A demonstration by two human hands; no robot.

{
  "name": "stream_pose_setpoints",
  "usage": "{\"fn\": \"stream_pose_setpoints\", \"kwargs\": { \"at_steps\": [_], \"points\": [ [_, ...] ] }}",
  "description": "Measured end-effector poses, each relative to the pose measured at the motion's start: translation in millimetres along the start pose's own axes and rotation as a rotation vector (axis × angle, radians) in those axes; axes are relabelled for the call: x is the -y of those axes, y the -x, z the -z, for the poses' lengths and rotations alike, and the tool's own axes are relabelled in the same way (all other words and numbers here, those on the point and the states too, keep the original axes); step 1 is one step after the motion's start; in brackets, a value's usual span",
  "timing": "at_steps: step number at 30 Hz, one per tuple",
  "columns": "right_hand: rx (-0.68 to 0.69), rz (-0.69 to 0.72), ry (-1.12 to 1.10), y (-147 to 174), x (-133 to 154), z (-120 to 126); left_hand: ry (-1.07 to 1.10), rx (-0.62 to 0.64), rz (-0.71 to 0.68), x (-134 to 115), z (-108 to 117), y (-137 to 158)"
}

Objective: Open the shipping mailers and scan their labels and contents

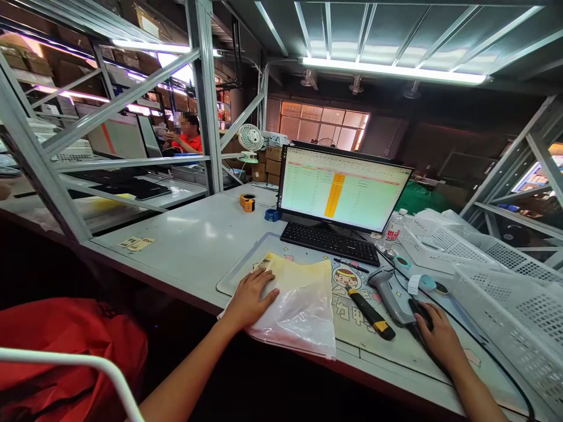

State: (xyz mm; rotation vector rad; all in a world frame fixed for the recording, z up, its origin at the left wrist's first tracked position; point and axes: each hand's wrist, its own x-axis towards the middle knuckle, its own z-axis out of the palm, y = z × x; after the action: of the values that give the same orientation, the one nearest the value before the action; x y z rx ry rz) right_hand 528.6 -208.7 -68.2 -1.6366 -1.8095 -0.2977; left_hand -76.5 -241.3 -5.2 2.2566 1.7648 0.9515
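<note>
My left hand (255,296) lies flat on a clear plastic bag (299,305), thumb apart from the fingers. Something pale, yellowish along the top, shows through the plastic, and a barcode label is partly under my fingertips. The bag rests at the desk's front edge, over a printed desk mat (250,252). My right hand (442,340) is curled over a black computer mouse (421,315), mostly hidden by the palm. Just left of it lie a grey barcode scanner (391,296) and a black-and-yellow utility knife (372,313).
A monitor (343,187) and black keyboard (329,241) stand behind the bag. White perforated baskets (497,305) line the right side. An orange tape measure (247,202), blue tape roll (272,215) and labels (136,243) lie leftward. Another person (187,138) sits beyond the metal frame (204,99).
</note>
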Motion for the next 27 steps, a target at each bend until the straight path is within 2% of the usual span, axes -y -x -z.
{"fn": "stream_pose_setpoints", "kwargs": {
  "at_steps": [10,20,27],
  "points": [
    [-0.007,-0.01,0.009,0,2,-1,-0.007,0.001,-0.02,0,1,1],
    [-0.002,-0.005,0.033,2,2,-2,-0.009,-0.052,-0.027,4,-5,3],
    [-0.001,0.009,0.069,5,-8,-9,-0.022,-0.065,-0.045,7,-7,3]
  ]
}}
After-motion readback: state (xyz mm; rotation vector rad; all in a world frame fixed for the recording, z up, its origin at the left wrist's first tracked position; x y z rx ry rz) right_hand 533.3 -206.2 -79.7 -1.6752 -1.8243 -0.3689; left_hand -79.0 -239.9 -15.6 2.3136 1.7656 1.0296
